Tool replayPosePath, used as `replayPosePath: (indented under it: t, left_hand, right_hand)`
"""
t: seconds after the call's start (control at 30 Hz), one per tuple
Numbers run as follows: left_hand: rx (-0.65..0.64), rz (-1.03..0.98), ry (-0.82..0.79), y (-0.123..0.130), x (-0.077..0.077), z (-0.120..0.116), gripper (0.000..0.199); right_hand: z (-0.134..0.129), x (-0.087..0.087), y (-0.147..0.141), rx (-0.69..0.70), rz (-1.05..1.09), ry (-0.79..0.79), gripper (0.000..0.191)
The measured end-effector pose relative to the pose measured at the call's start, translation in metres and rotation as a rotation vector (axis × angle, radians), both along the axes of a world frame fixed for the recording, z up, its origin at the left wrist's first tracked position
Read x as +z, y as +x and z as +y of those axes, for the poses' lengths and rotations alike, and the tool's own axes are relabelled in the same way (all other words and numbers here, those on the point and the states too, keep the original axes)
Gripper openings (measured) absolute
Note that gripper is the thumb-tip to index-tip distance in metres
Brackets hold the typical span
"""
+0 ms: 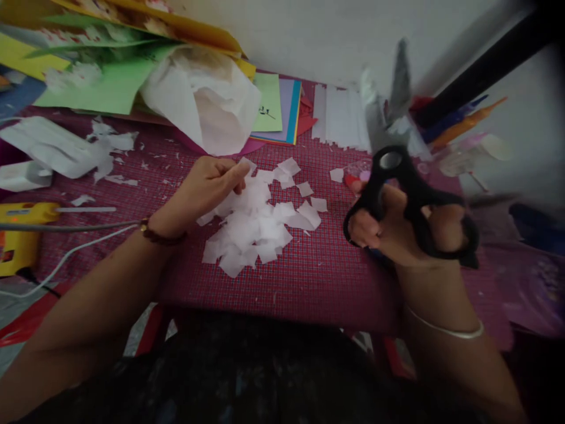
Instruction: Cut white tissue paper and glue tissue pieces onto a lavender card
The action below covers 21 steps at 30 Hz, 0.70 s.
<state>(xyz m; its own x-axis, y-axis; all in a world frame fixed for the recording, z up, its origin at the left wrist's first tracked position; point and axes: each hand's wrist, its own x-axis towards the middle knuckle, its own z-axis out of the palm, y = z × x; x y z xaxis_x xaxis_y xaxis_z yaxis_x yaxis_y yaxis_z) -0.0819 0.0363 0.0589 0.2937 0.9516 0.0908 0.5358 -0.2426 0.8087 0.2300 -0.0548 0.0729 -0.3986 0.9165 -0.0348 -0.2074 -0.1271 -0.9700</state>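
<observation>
My right hand grips a pair of scissors by the black handles, with fingers through the loops. The blades point up and away, a little apart and blurred. Over the left side of a pile of small white paper squares, my left hand is closed, thumb pressed against the curled fingers. A small white paper piece shows at the thumb tip and seems pinched there. The pile lies loosely on the red checked tablecloth, with a few squares scattered to its right.
A crumpled white sheet leans on green paper at the back. Coloured sheets and white strips lie along the wall. A yellow glue gun, cables and a white power strip are at left.
</observation>
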Motion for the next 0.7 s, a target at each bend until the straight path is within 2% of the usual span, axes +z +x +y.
replayPosePath:
  t: [0.1, 0.17, 0.27, 0.33, 0.4, 0.53, 0.7]
  left_hand:
    - [0.037, 0.052, 0.125, -0.001, -0.002, -0.001, 0.011]
    - [0.008, 0.066, 0.232, 0.004, 0.000, -0.007, 0.013]
    - [-0.231, 0.195, 0.382, 0.025, 0.008, -0.026, 0.013]
    - [-0.435, 0.378, 0.449, 0.047, 0.012, -0.041, 0.025]
    - [-0.519, 0.576, 0.460, 0.068, 0.012, -0.054, 0.036]
    - [-0.510, 0.745, 0.406, 0.094, 0.003, -0.062, 0.042]
    - [-0.486, 0.705, 0.442, 0.109, -0.018, -0.048, 0.036]
  right_hand:
    - [0.002, 0.007, 0.006, -0.078, 0.079, -0.033, 0.068]
    - [0.003, 0.008, 0.007, -0.112, 0.065, -0.007, 0.066]
    - [0.005, 0.006, 0.006, -0.140, 0.046, 0.001, 0.063]
    - [0.006, 0.004, 0.005, -0.145, 0.014, -0.001, 0.060]
    - [0.005, 0.003, 0.005, -0.145, -0.006, 0.014, 0.057]
    - [0.004, 0.000, 0.006, -0.128, 0.037, 0.055, 0.051]
    - [0.002, -0.002, 0.006, -0.066, 0.122, 0.079, 0.052]
